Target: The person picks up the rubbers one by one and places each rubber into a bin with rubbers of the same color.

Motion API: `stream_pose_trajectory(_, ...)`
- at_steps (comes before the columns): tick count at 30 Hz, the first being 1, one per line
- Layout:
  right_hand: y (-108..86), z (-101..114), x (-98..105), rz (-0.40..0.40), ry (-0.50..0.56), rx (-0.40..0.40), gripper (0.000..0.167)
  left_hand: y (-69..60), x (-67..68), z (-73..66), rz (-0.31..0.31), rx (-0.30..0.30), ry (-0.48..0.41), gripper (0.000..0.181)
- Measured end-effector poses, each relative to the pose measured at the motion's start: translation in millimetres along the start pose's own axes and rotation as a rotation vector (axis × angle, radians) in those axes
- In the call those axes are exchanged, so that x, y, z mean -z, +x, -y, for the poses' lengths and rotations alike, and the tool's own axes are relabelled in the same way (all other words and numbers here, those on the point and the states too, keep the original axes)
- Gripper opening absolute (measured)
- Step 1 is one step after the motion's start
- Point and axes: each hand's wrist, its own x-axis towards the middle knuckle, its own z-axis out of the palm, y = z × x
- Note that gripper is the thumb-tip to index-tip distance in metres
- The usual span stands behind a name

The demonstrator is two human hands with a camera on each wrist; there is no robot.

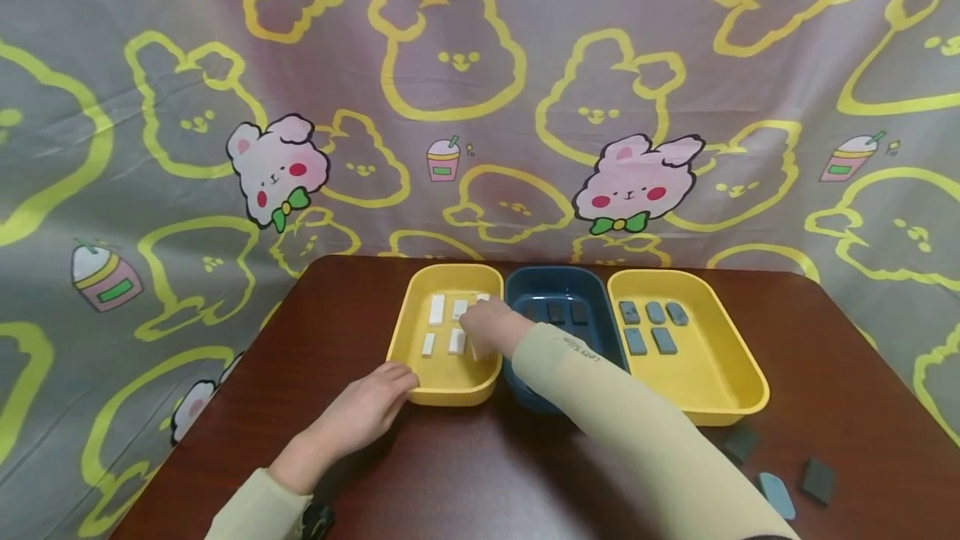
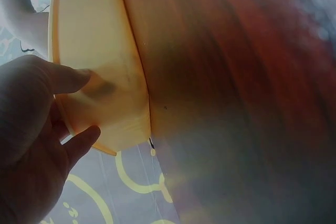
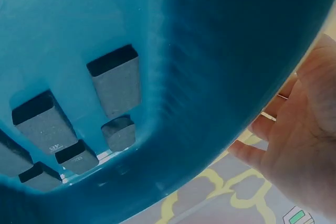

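Note:
My left hand (image 1: 372,400) grips the near left corner of the left yellow tray (image 1: 450,397); in the left wrist view its thumb (image 2: 71,78) presses the outer wall. My right hand (image 1: 491,325) reaches into that tray, at its right side, over white erasers standing in two rows. A white eraser (image 1: 437,309) stands at the far left, and another white eraser (image 1: 428,345) lies nearer. In the right wrist view the right hand (image 3: 296,135) shows beyond the blue tray (image 3: 220,66); its fingertips are hidden, so whether they pinch an eraser is unclear.
The blue tray holds several black erasers (image 3: 116,85), one marked 4B. In the right yellow tray (image 1: 712,357) are several blue-grey erasers (image 1: 634,341). Two dark erasers and a light blue eraser (image 1: 776,496) lie on the brown table (image 1: 480,473) at right. A patterned curtain (image 1: 510,215) hangs behind.

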Motion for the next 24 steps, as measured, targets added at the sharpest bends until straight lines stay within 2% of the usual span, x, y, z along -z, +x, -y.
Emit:
stream_pose_trajectory(6, -0.3, -0.8, 8.3, -0.013, 0.044, -0.02, 0.033, 0.6, -0.5, -0.1, -0.029, -0.027, 0.015, 0.012)
stream_pose_trajectory(13, -4.9, -8.2, 20.7, -0.031, -0.015, -0.055, 0.031, 0.2, -0.4, -1.4, -0.013, -0.006, 0.013, 0.012)
stream_pose_trajectory(24, -30.5, -30.6, 35.6, -0.121, -0.039, -0.066, 0.03, 1.3, 0.8, -1.9, -0.002, -0.004, 0.016, 0.013)
